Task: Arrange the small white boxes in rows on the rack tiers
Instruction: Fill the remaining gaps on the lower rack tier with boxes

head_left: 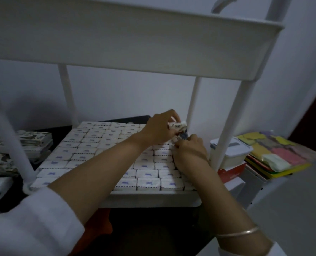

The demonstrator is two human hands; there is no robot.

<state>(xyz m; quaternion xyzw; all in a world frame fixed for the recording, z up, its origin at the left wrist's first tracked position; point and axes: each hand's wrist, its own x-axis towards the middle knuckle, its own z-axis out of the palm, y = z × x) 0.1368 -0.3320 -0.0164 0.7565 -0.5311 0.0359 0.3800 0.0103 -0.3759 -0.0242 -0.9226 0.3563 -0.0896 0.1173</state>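
to the left of the lower tier [153,200] of the white rack we see a stack of patterned boxes [26,143] on a dark surface, well apart from the hands. a white sleeve [33,224] enters in front of the tier's near left corner, and its forearm reaches diagonally across the tier. the tier itself is packed edge to edge with small white boxes [90,150], laid flat in straight rows, each with a small blue mark on top. above the tier's far right corner we find the left hand [157,130], its fingers curled round a few loose boxes [177,126] that it holds just over the rows. just in front of it the right hand [188,150] hangs over the tier's right edge, knuckles up, fingers bent down towards the held boxes; we cannot tell whether it grips them or only touches them. a thin bangle [245,232] circles the right forearm. directly over the tier sits the upper tier [135,47], seen from its front wall. right of the lower tier, just beside its front right post, stands a clear lidded container [232,152] on a red box [231,172], and further right lie coloured packets [275,154].
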